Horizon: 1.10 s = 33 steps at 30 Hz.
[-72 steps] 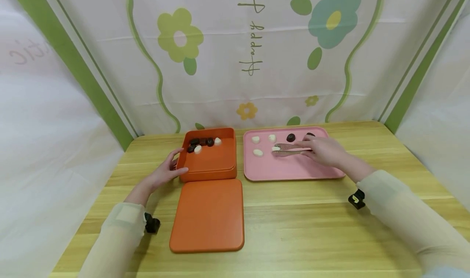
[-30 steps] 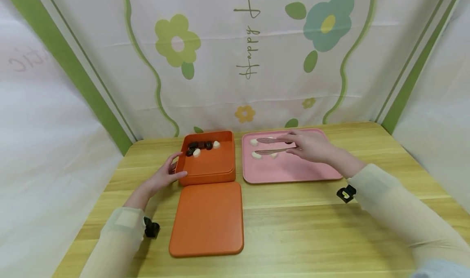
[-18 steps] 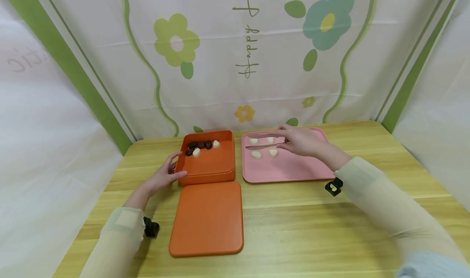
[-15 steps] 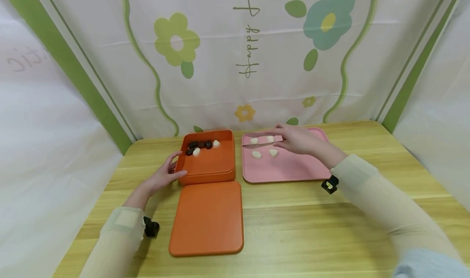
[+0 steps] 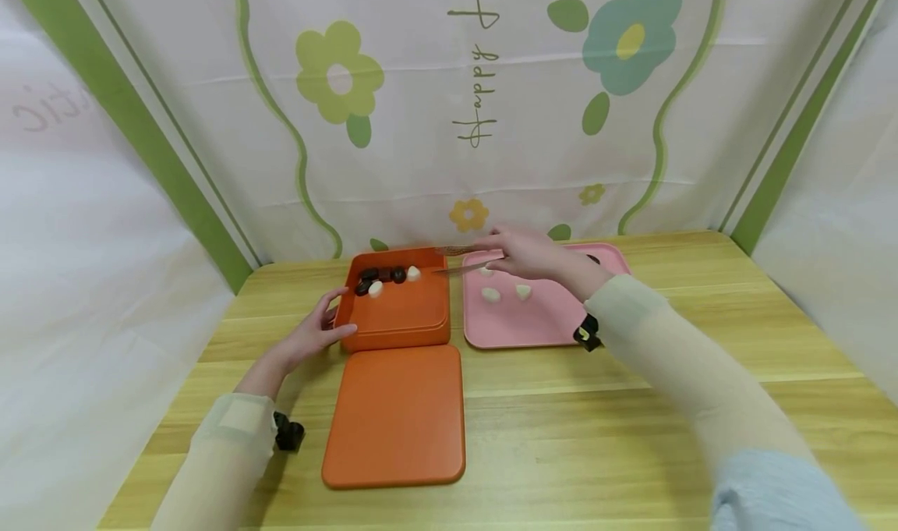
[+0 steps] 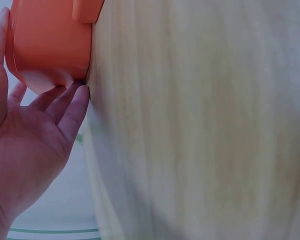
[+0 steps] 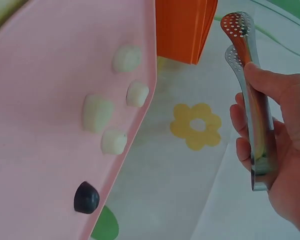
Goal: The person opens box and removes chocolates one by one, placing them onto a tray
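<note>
My right hand [image 5: 529, 252] grips metal tongs [image 7: 260, 135] with perforated ends. Their arms stand apart, and nothing shows between the tips in the right wrist view. In the head view, the tips reach over the right wall of the orange box [image 5: 400, 313]. Inside that box, dark and white chocolate-like pieces [image 5: 376, 289] sit toward the back left. My left hand [image 5: 312, 336] rests against the box's left side, thumb at the front corner and fingers fairly straight on the outer wall [image 6: 52, 42]. Several white pieces [image 7: 97, 112] and a dark one [image 7: 86, 197] lie on the pink tray [image 5: 533, 328].
An orange lid [image 5: 395, 418] lies flat on the wooden table [image 5: 596, 445], just in front of the box. The tray stands to the box's right with a narrow gap between. Behind both hangs a flower-printed curtain [image 5: 421, 149], with cloth at both sides too.
The tongs were around a white piece on the tray; that piece now lies on the tray. My right hand has carried the tongs left to the box. My left hand has stayed put.
</note>
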Each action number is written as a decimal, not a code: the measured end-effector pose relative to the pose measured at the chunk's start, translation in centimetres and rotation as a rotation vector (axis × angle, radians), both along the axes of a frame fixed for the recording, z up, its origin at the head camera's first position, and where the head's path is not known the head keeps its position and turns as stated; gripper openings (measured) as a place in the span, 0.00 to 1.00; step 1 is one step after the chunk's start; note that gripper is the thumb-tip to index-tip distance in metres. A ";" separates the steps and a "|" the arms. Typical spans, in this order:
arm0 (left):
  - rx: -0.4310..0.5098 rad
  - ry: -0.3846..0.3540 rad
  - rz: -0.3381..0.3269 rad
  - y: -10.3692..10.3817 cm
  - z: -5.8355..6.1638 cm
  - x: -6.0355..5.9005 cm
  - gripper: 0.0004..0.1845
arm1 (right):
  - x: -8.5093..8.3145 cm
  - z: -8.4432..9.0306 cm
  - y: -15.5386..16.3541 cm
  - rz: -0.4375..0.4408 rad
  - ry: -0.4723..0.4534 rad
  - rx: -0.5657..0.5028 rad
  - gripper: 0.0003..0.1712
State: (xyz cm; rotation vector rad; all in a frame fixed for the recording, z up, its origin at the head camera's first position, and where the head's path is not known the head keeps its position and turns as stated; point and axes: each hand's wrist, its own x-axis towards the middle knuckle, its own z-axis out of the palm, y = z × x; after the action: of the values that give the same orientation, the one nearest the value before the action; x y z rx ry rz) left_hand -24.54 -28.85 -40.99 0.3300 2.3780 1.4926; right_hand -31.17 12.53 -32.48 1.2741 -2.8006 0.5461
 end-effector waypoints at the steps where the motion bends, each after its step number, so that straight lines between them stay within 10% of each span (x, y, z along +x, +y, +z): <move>1: -0.001 0.000 0.001 0.0 0.0 0.0 0.42 | -0.2 -0.1 -0.4 0.010 -0.012 -0.007 0.25; 33: -0.020 0.008 0.006 -0.1 -0.4 -0.4 0.43 | -3.5 -0.8 -8.9 -0.145 0.029 0.274 0.22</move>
State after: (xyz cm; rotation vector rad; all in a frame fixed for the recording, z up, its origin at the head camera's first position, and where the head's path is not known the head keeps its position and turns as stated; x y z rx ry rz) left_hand -24.93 -28.98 -41.40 0.3249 2.4006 1.4722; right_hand -34.68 3.60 -33.33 1.0888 -2.9903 0.1408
